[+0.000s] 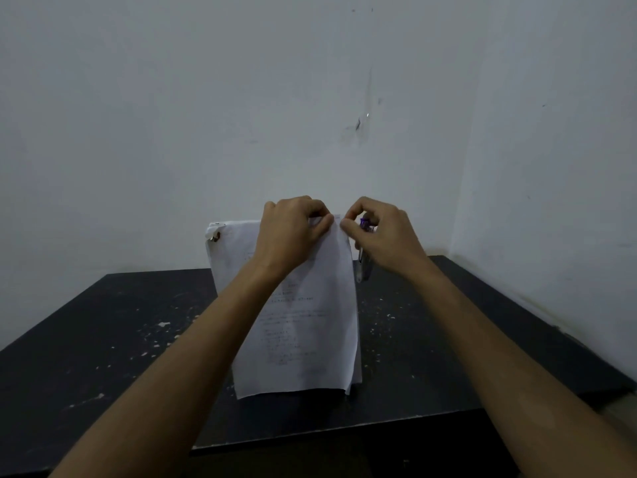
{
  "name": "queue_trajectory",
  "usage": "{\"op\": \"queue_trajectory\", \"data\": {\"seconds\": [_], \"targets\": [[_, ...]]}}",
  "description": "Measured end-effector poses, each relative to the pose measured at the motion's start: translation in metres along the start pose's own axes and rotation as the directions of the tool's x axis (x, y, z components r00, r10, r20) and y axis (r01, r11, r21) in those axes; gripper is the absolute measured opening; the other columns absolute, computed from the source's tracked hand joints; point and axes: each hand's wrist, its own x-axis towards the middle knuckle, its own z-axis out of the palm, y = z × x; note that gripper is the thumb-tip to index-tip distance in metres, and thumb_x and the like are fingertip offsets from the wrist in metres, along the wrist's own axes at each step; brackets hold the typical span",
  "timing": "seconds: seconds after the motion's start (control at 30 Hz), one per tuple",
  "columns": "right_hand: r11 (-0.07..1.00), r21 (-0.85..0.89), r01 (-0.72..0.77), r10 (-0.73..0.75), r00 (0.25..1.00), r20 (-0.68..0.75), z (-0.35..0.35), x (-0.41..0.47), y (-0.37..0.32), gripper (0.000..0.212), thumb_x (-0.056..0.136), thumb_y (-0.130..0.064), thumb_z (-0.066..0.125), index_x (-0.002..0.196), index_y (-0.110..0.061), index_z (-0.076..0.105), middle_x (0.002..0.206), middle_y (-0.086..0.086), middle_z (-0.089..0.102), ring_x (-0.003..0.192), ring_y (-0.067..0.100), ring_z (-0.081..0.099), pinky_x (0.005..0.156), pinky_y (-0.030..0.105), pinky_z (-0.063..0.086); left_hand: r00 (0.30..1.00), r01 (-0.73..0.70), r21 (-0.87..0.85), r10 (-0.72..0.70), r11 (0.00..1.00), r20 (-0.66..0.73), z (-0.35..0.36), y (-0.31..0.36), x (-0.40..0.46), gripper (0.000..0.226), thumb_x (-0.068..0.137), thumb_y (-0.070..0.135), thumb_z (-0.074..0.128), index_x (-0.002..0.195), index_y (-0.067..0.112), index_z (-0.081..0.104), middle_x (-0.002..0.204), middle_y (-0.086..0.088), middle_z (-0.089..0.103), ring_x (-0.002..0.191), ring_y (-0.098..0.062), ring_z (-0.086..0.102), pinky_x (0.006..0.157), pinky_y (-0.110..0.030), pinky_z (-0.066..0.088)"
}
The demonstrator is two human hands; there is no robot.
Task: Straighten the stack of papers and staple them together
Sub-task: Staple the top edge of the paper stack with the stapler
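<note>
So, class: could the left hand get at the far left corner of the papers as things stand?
Probably yes: that corner is bare with nothing in front of it, but the left hand is pinching the papers and would have to let go first.

A black table [103, 339] is seen across the lower part of the view, its top flecked with pale chips and scratches, most thickly on the left side. Behind it a white wall [172, 98] is set, marked by dark scuffs right of centre. A second wall [551, 167] is met at the far right corner.
</note>
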Motion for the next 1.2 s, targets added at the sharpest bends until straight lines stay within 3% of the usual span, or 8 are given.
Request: {"op": "queue_trajectory", "data": {"seconds": [0.13, 0.33, 0.57, 0.8, 0.9, 1.0, 1.1, 1.2], "targets": [[0.974, -0.174, 0.148, -0.161, 0.985, -0.063, 0.008, -0.005, -0.004, 0.012, 0.093, -0.036, 0.063, 0.096, -0.024, 0.064, 0.059, -0.009, 0.054, 0.052, 0.010, 0.051, 0.049, 0.026, 0.042, 1.000, -0.007, 0.000, 0.007, 1.000, 0.015, 0.002, 0.002, 0.000, 0.021, 0.094, 0.033, 0.058, 0.097, 0.019, 0.074, 0.094, 0.001, 0.074, 0.082, -0.016, 0.064, 0.086, -0.046, 0.050], [0.942, -0.295, 0.163, -0.196, 0.977, -0.088, 0.009, 0.000, -0.006, 0.012, 0.092, -0.032, 0.063, 0.097, -0.022, 0.066, 0.064, -0.010, 0.055, 0.054, 0.011, 0.049, 0.048, 0.014, 0.026, 1.000, -0.021, 0.001, 0.021, 1.000, 0.017, 0.003, 0.000, 0.000, 0.022, 0.096, 0.031, 0.057, 0.099, 0.020, 0.075, 0.095, 0.001, 0.073, 0.082, -0.016, 0.063, 0.085, -0.047, 0.049], [0.895, -0.378, 0.238, -0.254, 0.967, 0.007, 0.002, 0.005, -0.009, 0.012, 0.092, -0.026, 0.063, 0.096, -0.017, 0.070, 0.086, 0.000, 0.069, 0.073, 0.020, 0.063, 0.061, 0.032, 0.050, 0.999, -0.042, 0.033, 0.041, 0.999, 0.010, 0.009, -0.003, -0.003, 0.022, 0.097, 0.033, 0.054, 0.099, 0.022, 0.073, 0.096, 0.004, 0.072, 0.082, -0.014, 0.062, 0.087, -0.044, 0.045], [0.793, -0.498, 0.350, -0.384, 0.923, 0.037, 0.005, 0.004, -0.008, 0.017, 0.095, -0.018, 0.056, 0.094, -0.004, 0.067, 0.090, 0.010, 0.064, 0.062, 0.029, 0.060, 0.056, 0.041, 0.053, 0.998, -0.052, 0.025, 0.053, 0.998, -0.037, 0.013, -0.003, -0.004, 0.021, 0.096, 0.035, 0.055, 0.095, 0.023, 0.072, 0.092, 0.006, 0.071, 0.077, -0.011, 0.058, 0.083, -0.037, 0.037], [0.829, -0.441, 0.343, -0.402, 0.915, -0.045, 0.011, 0.002, -0.005, 0.010, 0.090, -0.012, 0.061, 0.089, -0.003, 0.066, 0.085, 0.010, 0.064, 0.058, 0.025, 0.058, 0.051, 0.034, 0.049, 0.998, -0.043, 0.004, 0.043, 0.999, -0.040, 0.012, -0.002, -0.003, 0.020, 0.095, 0.035, 0.057, 0.092, 0.023, 0.073, 0.091, 0.006, 0.071, 0.075, -0.009, 0.056, 0.082, -0.038, 0.037], [0.912, -0.297, 0.281, -0.338, 0.927, -0.162, 0.017, 0.002, 0.001, 0.005, 0.088, -0.010, 0.064, 0.086, -0.006, 0.065, 0.083, 0.005, 0.065, 0.064, 0.019, 0.058, 0.056, 0.030, 0.048, 0.999, -0.016, -0.011, 0.016, 1.000, -0.031, 0.010, -0.003, -0.003, 0.021, 0.095, 0.036, 0.057, 0.093, 0.023, 0.073, 0.094, 0.007, 0.073, 0.081, -0.013, 0.061, 0.087, -0.041, 0.038], [0.983, -0.058, 0.177, -0.185, 0.961, -0.206, 0.023, 0.002, 0.005, 0.004, 0.089, -0.010, 0.064, 0.086, -0.008, 0.066, 0.083, -0.001, 0.067, 0.073, 0.013, 0.061, 0.065, 0.027, 0.051, 1.000, 0.004, 0.002, -0.004, 1.000, -0.028, 0.008, -0.006, -0.004, 0.022, 0.096, 0.036, 0.055, 0.095, 0.023, 0.073, 0.096, 0.007, 0.073, 0.086, -0.015, 0.063, 0.089, -0.042, 0.038], [0.982, 0.186, 0.016, 0.014, 0.987, -0.160, 0.026, 0.003, 0.009, 0.007, 0.092, -0.010, 0.061, 0.086, -0.010, 0.065, 0.083, -0.001, 0.066, 0.064, 0.010, 0.063, 0.059, 0.019, 0.048, 0.998, 0.019, 0.041, -0.017, 0.999, -0.054, 0.008, -0.011, -0.005, 0.022, 0.096, 0.036, 0.054, 0.095, 0.023, 0.072, 0.096, 0.007, 0.072, 0.084, -0.014, 0.062, 0.085, -0.036, 0.034]]}}
